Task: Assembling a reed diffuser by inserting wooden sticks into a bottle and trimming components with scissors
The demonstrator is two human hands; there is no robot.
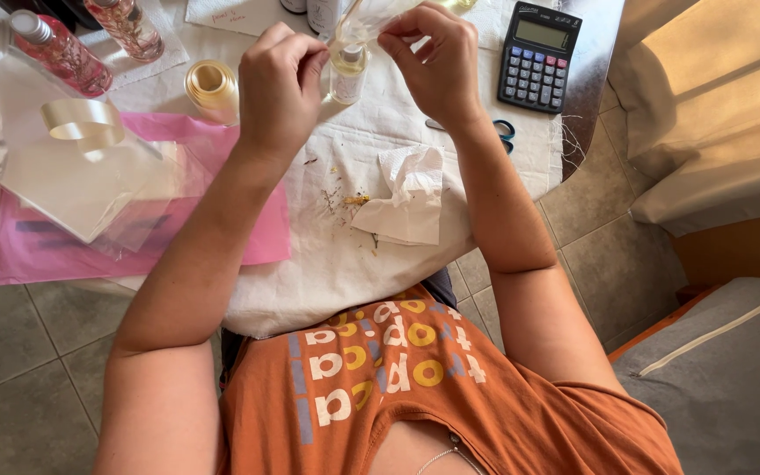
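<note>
The left hand was clenched into a loose fist, its fingertips pinching one edge of a clear wrap just beside a small bottle. The right hand gripped the other side of the same wrap, thumb and fingers closed on it above the bottle's cap. The bottle stood upright between the two hands, over the white cloth that covered the table; whether its base rested on the cloth or hung in the wrap could not be told.

Just left of the left hand lay a roll of cream ribbon, and farther left a loose ribbon loop sat on clear sheets spread over a pink sheet. Two pink-tinted bottles lay near the far left corner.

Below the hands a crumpled tissue rested on the cloth, with small crumbs just beside it. Under the right forearm, blue-handled scissors showed partly. A black calculator lay near the right hand, toward the table's edge. The person wore an orange shirt. A grey cushion lay at the lower right, well apart from the table.
</note>
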